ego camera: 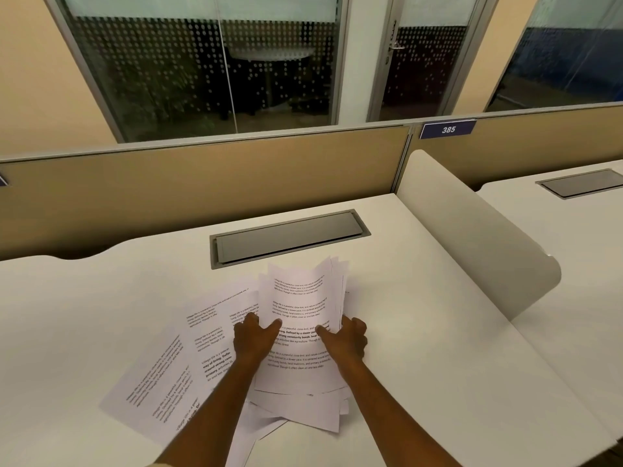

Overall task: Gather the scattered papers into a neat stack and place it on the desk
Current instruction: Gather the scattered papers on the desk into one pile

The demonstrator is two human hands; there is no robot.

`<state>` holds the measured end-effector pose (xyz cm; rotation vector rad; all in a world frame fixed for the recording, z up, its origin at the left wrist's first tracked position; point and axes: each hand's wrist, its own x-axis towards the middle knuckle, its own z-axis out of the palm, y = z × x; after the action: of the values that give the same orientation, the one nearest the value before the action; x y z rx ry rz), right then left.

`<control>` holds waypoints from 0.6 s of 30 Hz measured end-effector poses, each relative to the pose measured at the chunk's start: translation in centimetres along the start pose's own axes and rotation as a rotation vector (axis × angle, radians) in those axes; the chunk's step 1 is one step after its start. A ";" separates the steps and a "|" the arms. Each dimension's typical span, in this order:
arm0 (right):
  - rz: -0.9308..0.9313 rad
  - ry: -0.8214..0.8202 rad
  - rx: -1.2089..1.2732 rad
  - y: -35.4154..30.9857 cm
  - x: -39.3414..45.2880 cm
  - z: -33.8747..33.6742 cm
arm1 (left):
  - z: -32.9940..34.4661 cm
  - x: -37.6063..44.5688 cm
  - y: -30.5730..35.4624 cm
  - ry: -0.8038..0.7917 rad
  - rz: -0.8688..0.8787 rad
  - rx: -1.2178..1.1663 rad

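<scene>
A loose bundle of printed white papers point(300, 298) is gripped between both hands, its far end curling up off the white desk point(421, 298). My left hand point(253, 338) clamps the bundle's left edge, thumb on top. On the right edge, my right hand point(347, 337) grips the same bundle with its thumb on the top sheet. More printed sheets point(161, 375) lie fanned out on the desk to the left, partly under my left forearm. Other crooked sheets point(303, 416) stick out below the bundle, between my forearms.
A grey cable-tray lid point(290, 235) is set into the desk just beyond the papers. A tan partition point(202, 190) runs along the back. At the right stands a white curved side divider point(472, 230), with a neighbouring desk point(573, 230) beyond it.
</scene>
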<state>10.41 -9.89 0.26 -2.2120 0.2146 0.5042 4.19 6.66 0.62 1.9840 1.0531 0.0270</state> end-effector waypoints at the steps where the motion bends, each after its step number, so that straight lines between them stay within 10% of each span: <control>1: 0.017 0.021 -0.048 -0.3 -0.3 -0.2 | -0.1 -0.2 0.2 0.000 0.005 -0.019; 18: -0.032 -0.054 0.337 0.0 0.9 -1.3 | -0.5 -0.2 0.2 -0.065 0.005 -0.128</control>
<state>11.57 -10.87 0.69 -1.8688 0.2182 0.4728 3.98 6.81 1.14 1.8601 0.9804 0.0319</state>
